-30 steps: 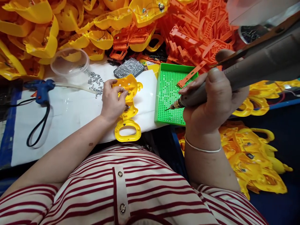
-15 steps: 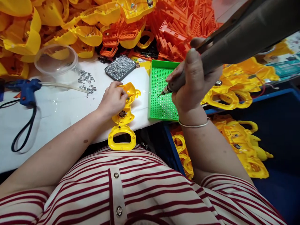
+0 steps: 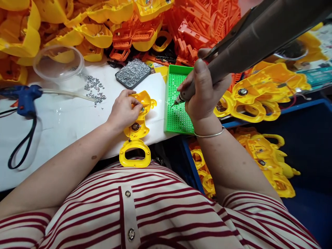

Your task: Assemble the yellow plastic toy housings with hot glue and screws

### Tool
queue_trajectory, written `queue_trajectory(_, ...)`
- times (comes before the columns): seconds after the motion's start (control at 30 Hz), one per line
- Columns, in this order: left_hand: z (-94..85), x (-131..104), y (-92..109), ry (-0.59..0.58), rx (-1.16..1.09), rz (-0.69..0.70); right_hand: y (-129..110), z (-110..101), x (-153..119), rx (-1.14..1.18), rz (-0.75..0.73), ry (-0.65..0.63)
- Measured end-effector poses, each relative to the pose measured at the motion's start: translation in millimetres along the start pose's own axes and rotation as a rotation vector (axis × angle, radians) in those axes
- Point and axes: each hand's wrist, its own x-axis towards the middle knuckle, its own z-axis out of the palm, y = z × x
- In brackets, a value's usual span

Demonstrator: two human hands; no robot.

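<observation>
Yellow shell (image 3: pixel 145 99) under my left hand (image 3: pixel 124 110), fingers closed on its side. Right hand (image 3: pixel 206 93): fingers wrapped round dark screwdriver (image 3: pixel 241 52), bit (image 3: pixel 173 105) over green tray (image 3: pixel 181 70) just past their tips. Step, I judge: loading the bit; next calls for steady aim.

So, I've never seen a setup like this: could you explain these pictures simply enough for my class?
There is no robot: the hands are a person's own, left hand and right hand. One head-worn camera looks forward and down, so the striped shirt is the wearer's.

The left hand touches a yellow plastic part. The right hand grips a dark, screwdriver-like tool, its thin tip over a green perforated tray.

On the white surface are small metal screws in a dark tray, loose metal bits, a clear tub and what looks like a blue glue gun. Orange pieces are heaped behind.
</observation>
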Motion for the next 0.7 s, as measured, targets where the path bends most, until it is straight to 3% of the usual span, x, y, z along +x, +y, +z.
queue_trajectory(0.27,-2.2,-1,1,0.006,-0.005,-0.019,-3,4,1,-0.001,-0.03,-0.012)
queue_trajectory(0.43,-0.9,-1,0,0.028,-0.031,-0.049,-31,10,2,0.207,-0.329,0.114)
queue_trajectory(0.5,-0.7,-1,2,0.031,-0.033,-0.071,-48,12,1,0.231,-0.376,0.141)
queue_trajectory(0.57,-0.6,-1,4,0.026,-0.031,-0.095,-67,16,-2,0.219,-0.36,0.167)
queue_trajectory(0.7,-0.2,-1,7,0.033,-0.032,-0.118,-96,35,-15,0.215,-0.172,0.231)
